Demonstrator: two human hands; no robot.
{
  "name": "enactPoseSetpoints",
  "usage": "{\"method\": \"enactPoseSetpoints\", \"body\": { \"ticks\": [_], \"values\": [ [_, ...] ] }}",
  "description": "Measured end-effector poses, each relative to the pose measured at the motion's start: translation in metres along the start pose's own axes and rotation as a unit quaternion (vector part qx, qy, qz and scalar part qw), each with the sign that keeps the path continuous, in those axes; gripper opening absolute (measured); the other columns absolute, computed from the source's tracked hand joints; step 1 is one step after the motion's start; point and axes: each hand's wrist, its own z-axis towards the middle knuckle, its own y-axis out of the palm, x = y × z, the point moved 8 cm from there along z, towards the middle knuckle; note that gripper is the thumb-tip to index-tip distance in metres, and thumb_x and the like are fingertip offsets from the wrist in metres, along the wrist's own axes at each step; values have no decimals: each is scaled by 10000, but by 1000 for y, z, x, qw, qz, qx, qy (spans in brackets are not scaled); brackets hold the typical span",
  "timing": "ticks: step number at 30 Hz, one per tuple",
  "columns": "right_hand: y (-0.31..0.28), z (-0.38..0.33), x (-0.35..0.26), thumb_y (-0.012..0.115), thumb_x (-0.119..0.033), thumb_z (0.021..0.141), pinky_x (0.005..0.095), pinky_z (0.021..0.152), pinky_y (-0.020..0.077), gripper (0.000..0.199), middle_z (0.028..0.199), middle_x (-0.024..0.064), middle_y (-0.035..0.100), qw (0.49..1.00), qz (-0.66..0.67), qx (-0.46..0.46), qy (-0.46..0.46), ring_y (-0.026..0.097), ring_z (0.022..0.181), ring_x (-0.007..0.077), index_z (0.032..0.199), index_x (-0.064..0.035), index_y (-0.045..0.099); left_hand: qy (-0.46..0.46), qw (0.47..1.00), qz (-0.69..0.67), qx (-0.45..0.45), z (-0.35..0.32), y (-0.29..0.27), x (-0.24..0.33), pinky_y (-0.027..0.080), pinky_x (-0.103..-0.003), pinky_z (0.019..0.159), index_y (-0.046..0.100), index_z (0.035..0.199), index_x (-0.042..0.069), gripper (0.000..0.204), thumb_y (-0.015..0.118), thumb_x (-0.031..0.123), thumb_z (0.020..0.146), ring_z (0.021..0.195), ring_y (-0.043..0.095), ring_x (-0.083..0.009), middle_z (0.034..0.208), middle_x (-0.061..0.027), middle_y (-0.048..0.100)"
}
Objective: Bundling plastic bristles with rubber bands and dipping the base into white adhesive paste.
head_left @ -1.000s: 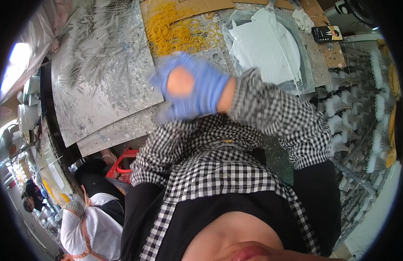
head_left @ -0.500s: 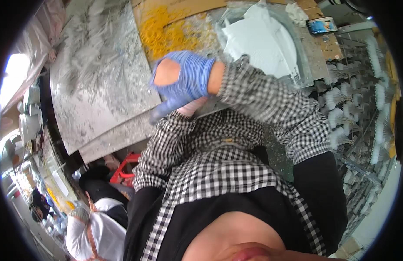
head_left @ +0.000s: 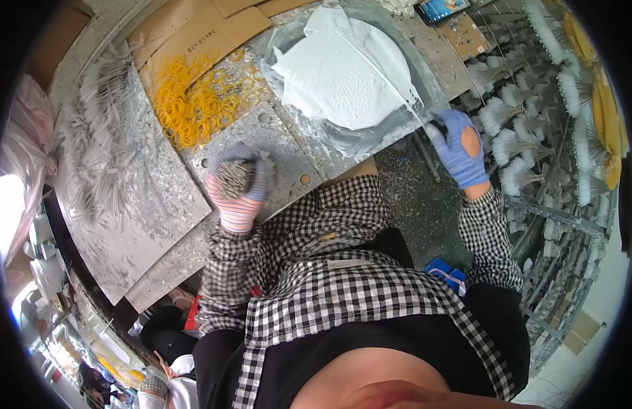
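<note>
My left hand [head_left: 235, 187], in a striped, blue-fingered glove, is closed round a bundle of thin grey strands [head_left: 234, 178]. The strand ends point up, close above the grey, stained board at the table's near edge. To the right, my right hand [head_left: 460, 153], in a blue glove with a hole at its back, grips the near end of a long thin spatula [head_left: 391, 85]. White paste coats the spatula. Its blade lies across a thick round spread of white paste [head_left: 336, 75] on a shallow grey tray [head_left: 271, 58].
Yellow rubber bands [head_left: 193, 102] lie heaped beside cardboard [head_left: 207, 37]. Loose strand bundles [head_left: 104, 136] cover the board at left. A rack of white-tipped bundles [head_left: 513, 129] stands at right, below a phone [head_left: 442, 8]. A blue object [head_left: 445, 271] sits low by my right arm.
My hands, crossed close together before, are now apart. The right has moved right onto the spatula; the left shows the strand bundle. The view has shifted, showing more of the paste tray.
</note>
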Motion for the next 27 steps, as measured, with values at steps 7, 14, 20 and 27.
{"method": "enactPoseSetpoints", "body": {
  "ticks": [7, 14, 20, 27],
  "values": [
    [85, -117, 100, 599, -391, 999, 360, 805, 518, 415, 940, 178, 690, 858, 262, -253, 362, 671, 862, 278, 1205, -33, 642, 1, 1000, -20, 15, -4, 8, -5, 472, -435, 1008, 545, 1119, 53, 334, 731, -4, 849, 1013, 626, -250, 1005, -111, 657],
    [81, -101, 94, 552, -324, 1033, 367, 763, 518, 358, 933, 166, 704, 911, 262, -186, 259, 677, 825, 277, 1154, -10, 674, -47, 998, -20, 37, -4, 8, -14, 476, -418, 992, 541, 1115, 53, 334, 723, -25, 846, 1007, 618, -243, 1014, -107, 651],
    [71, -105, 85, 548, -166, 1017, 398, 772, 543, 237, 966, 206, 712, 957, 202, -116, 172, 697, 863, 356, 1109, 8, 681, -53, 997, -29, 49, -7, 5, -18, 461, -425, 1017, 531, 1102, 72, 327, 749, 39, 860, 1026, 608, -239, 1020, -90, 649],
    [57, -99, 105, 561, -166, 1008, 401, 739, 551, 241, 950, 212, 716, 956, 188, -144, 174, 700, 829, 365, 1099, 27, 672, -50, 997, -1, 63, -8, -1, -20, 412, -476, 1072, 513, 1106, 79, 340, 752, 76, 865, 1011, 611, -248, 1001, -92, 652]
  ]
}}
